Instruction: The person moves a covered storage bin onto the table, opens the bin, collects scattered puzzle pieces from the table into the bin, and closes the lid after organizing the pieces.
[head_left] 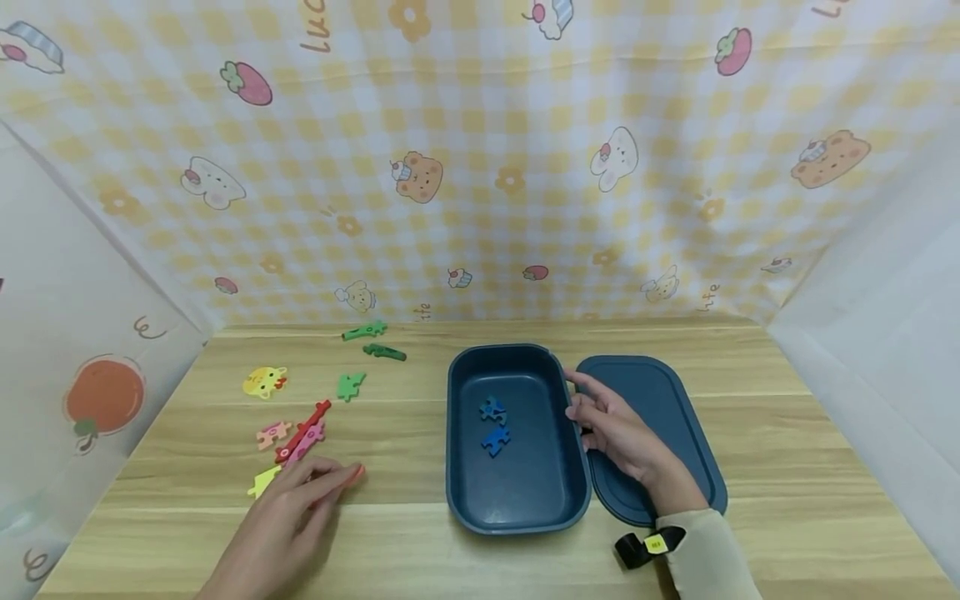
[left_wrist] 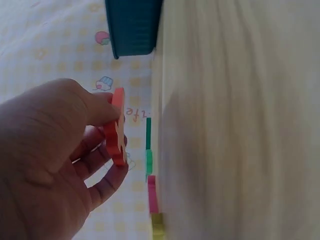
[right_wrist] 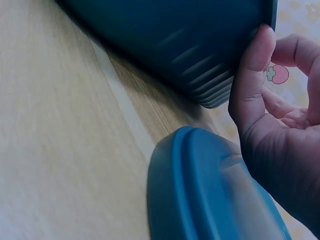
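My left hand [head_left: 288,508] pinches an orange-red puzzle piece [left_wrist: 118,130] between thumb and fingers, held just above the table left of the box. My right hand [head_left: 622,433] touches the outer right side of a dark blue box [head_left: 517,527] near its rim, with thumb and a finger against it. Inside the box lie blue puzzle pieces [head_left: 496,440]. Close to my left hand are a yellow piece [head_left: 264,481], partly hidden by it, a magenta piece [head_left: 306,442], a long red piece [head_left: 303,432] and a pink piece [head_left: 272,434].
A dark blue lid [head_left: 645,392] lies flat right of the box, partly under my right hand. Farther back on the left are a yellow animal-face piece [head_left: 264,382], a light green piece [head_left: 349,386] and two long green pieces [head_left: 385,352]. A checked cloth [head_left: 480,225] hangs behind the table.
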